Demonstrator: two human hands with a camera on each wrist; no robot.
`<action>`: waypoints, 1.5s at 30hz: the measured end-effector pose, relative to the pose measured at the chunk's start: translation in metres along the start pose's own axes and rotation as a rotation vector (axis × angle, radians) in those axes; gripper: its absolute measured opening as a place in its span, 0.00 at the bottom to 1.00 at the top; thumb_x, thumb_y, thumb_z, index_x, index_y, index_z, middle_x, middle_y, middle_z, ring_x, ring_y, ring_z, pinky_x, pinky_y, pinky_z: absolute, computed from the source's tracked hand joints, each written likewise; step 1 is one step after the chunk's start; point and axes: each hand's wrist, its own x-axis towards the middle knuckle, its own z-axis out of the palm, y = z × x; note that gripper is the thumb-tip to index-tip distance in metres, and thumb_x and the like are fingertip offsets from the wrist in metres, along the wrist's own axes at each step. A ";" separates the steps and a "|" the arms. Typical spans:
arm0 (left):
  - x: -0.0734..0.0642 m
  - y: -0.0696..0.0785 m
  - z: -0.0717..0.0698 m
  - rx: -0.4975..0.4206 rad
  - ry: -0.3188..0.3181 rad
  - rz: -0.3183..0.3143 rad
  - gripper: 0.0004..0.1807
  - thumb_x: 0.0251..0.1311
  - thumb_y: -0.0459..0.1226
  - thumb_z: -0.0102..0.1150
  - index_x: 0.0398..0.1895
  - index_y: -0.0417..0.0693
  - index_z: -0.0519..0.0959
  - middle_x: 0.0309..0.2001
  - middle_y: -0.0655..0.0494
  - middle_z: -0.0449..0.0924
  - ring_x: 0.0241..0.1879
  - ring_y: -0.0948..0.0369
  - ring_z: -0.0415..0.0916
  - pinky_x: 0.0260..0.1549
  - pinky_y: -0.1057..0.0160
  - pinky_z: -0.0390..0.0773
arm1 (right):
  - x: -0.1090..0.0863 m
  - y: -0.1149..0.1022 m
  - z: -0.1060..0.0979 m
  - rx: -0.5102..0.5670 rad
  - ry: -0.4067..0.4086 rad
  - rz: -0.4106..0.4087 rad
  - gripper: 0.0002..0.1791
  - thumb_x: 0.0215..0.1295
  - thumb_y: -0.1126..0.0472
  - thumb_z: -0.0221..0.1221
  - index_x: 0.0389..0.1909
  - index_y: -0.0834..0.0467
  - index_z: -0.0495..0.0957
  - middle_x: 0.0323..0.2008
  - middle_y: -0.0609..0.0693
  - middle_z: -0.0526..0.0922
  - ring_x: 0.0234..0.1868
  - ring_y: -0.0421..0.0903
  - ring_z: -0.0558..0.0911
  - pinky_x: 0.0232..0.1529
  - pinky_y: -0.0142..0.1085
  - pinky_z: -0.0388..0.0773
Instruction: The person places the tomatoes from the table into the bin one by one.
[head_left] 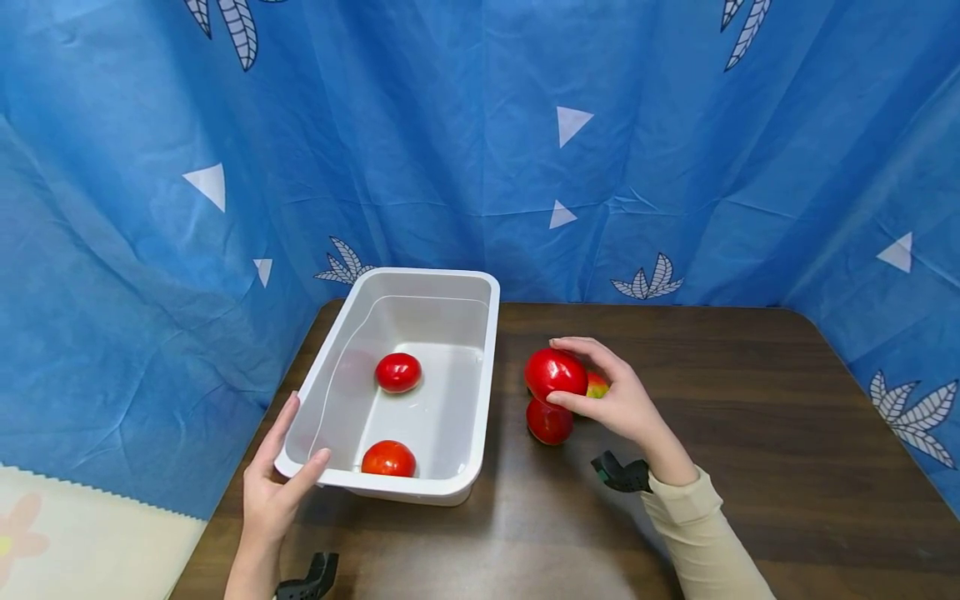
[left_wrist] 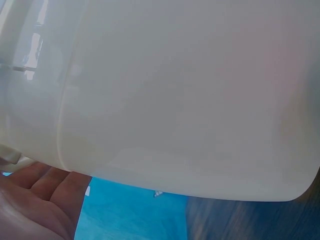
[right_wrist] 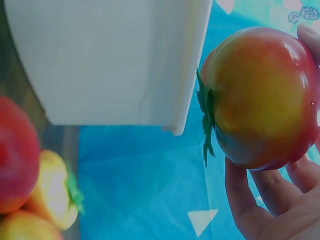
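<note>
My right hand [head_left: 626, 408] holds a glossy tomato [head_left: 553, 373] between thumb and fingers, above the table. In the right wrist view its side is yellow-red and its green leafy top faces the bin. Under it sit a red tomato [head_left: 550, 422] and a partly hidden yellow-red fruit [head_left: 597, 385]. At the near left corner of a white plastic bin [head_left: 488, 367], my left hand [head_left: 272, 487] grips the rim, thumb along the front edge and fingers along the outer side. Inside the bin lie two red tomatoes, one mid-floor [head_left: 398, 372] and one by the front wall [head_left: 388, 458].
A dark wooden table [head_left: 750, 417] carries everything. Blue patterned cloth [head_left: 480, 150] hangs behind it and at both sides. A cream cloth [head_left: 82, 533] shows at the lower left. Yellow fruits, one with a green top [right_wrist: 52, 190], cluster low in the right wrist view.
</note>
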 end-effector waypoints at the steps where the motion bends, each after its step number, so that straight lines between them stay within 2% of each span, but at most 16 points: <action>1: 0.000 0.000 0.000 0.000 -0.002 0.000 0.41 0.44 0.12 0.54 0.67 0.34 0.61 0.68 0.46 0.61 0.56 0.56 0.65 0.44 0.72 0.75 | 0.002 -0.002 0.001 0.005 0.002 -0.007 0.35 0.47 0.64 0.71 0.59 0.47 0.71 0.58 0.43 0.72 0.57 0.47 0.70 0.45 0.43 0.78; 11: 0.000 -0.001 0.000 -0.012 -0.005 0.005 0.41 0.44 0.12 0.53 0.67 0.34 0.61 0.68 0.45 0.60 0.56 0.55 0.65 0.44 0.71 0.75 | 0.017 -0.022 0.011 0.070 -0.025 -0.084 0.37 0.45 0.67 0.70 0.60 0.50 0.71 0.58 0.44 0.72 0.57 0.46 0.70 0.47 0.42 0.77; 18: -0.001 0.001 0.001 -0.012 -0.005 0.002 0.41 0.45 0.12 0.53 0.67 0.34 0.60 0.68 0.45 0.59 0.57 0.57 0.65 0.45 0.72 0.74 | 0.025 -0.030 0.023 0.115 -0.069 -0.138 0.36 0.46 0.67 0.70 0.60 0.51 0.71 0.58 0.45 0.72 0.57 0.48 0.70 0.47 0.46 0.77; 25: -0.001 0.002 0.002 0.008 -0.001 -0.004 0.41 0.45 0.13 0.54 0.67 0.35 0.61 0.68 0.46 0.60 0.56 0.56 0.65 0.44 0.70 0.75 | 0.028 -0.036 0.033 0.113 -0.090 -0.142 0.35 0.46 0.65 0.70 0.59 0.50 0.72 0.57 0.44 0.73 0.57 0.47 0.71 0.48 0.46 0.76; 33: -0.001 0.001 0.002 0.010 0.007 -0.007 0.40 0.45 0.12 0.54 0.67 0.34 0.61 0.68 0.46 0.60 0.56 0.56 0.65 0.44 0.71 0.75 | 0.031 -0.041 0.046 0.157 -0.133 -0.184 0.34 0.47 0.66 0.70 0.59 0.54 0.72 0.57 0.48 0.73 0.57 0.48 0.71 0.48 0.44 0.77; 39: -0.002 0.001 0.002 -0.003 0.006 -0.001 0.41 0.45 0.12 0.53 0.67 0.34 0.61 0.68 0.46 0.60 0.57 0.55 0.64 0.44 0.70 0.75 | 0.032 -0.043 0.058 0.194 -0.168 -0.208 0.33 0.47 0.65 0.70 0.58 0.53 0.72 0.56 0.47 0.73 0.57 0.47 0.71 0.48 0.45 0.77; 45: -0.001 0.004 0.001 0.003 -0.007 -0.010 0.40 0.46 0.13 0.53 0.67 0.35 0.61 0.68 0.47 0.60 0.57 0.56 0.65 0.45 0.70 0.75 | 0.030 -0.054 0.065 0.174 -0.194 -0.190 0.33 0.46 0.68 0.70 0.57 0.59 0.72 0.57 0.50 0.73 0.57 0.48 0.71 0.49 0.42 0.77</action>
